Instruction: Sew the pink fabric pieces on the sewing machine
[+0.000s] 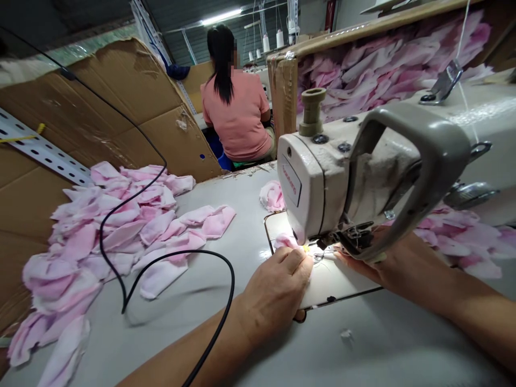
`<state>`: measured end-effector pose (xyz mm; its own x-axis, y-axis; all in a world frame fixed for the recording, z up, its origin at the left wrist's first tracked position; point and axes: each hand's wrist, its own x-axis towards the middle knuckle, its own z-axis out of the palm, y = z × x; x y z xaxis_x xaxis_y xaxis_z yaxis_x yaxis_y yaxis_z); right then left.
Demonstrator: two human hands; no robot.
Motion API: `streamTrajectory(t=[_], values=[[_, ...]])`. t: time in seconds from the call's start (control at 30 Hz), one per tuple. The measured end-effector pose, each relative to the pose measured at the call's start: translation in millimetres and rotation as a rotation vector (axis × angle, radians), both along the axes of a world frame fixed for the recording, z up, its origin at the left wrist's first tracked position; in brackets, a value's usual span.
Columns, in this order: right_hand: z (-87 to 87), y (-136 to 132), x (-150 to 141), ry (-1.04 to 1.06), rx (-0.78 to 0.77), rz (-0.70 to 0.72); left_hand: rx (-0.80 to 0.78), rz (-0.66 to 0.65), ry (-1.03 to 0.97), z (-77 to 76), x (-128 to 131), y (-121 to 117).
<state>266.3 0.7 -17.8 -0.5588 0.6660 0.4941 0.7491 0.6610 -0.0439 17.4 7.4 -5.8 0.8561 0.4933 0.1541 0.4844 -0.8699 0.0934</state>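
A worker's left hand (276,285) pinched a pink-and-white cloth piece (285,240) at a sewing machine (304,188), the fabric lying on the pale plate (350,279) set into the desk (250,226), just below the machine's head. The right hand (397,258) reached in from the other side, partly behind the grey guard (447,150); whether its grip held anything could not be told. The cloth looked light, soft and limp, best pinched flat by its edge. Its visible end pointed away from the worker; the hand hid the rest, leaving its long axis unclear.
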Motion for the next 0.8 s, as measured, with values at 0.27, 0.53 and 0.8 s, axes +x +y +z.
streamTrajectory(t=[0.27, 0.53, 0.8], values=[[-14.3, -3, 6, -0.015, -0.023, -0.044, 0.025, -0.013, -0.022, -2.6, 0, 1], [-8.7, -2, -1, -0.007, -0.006, -0.065, 0.014, 0.001, -0.015, 0.6, 3, 4], [-9.7, 3, -3, -0.02, -0.097, -0.096, 0.038, 0.054, 0.007, 2.0, 9, 6]])
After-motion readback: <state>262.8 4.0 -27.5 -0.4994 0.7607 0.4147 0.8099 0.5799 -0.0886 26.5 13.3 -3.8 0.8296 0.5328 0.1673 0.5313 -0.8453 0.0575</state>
